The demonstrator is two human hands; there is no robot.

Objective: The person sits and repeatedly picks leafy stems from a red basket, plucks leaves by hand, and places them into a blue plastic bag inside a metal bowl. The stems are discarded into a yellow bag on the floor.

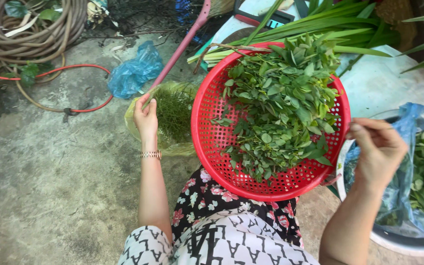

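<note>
A round red plastic basket (212, 122), full of small green leafy sprigs (280, 103), rests tilted on my lap. My left hand (146, 118) reaches out over a yellowish plastic bag (172, 147) of bare thin stems on the ground; its fingers are pinched together, and any stem in them is too small to tell. My right hand (380, 147) hovers at the basket's right rim, fingers curled, above a blue plastic bag (410, 125) that holds more green leaves.
The blue bag lines a white basin (403, 243) at the right. Long green blades (320, 24) lie behind the basket. A crumpled blue bag (133, 71), a pink broom handle (182, 44), coiled hose (30, 27) and an orange cable (55, 71) lie on the concrete floor.
</note>
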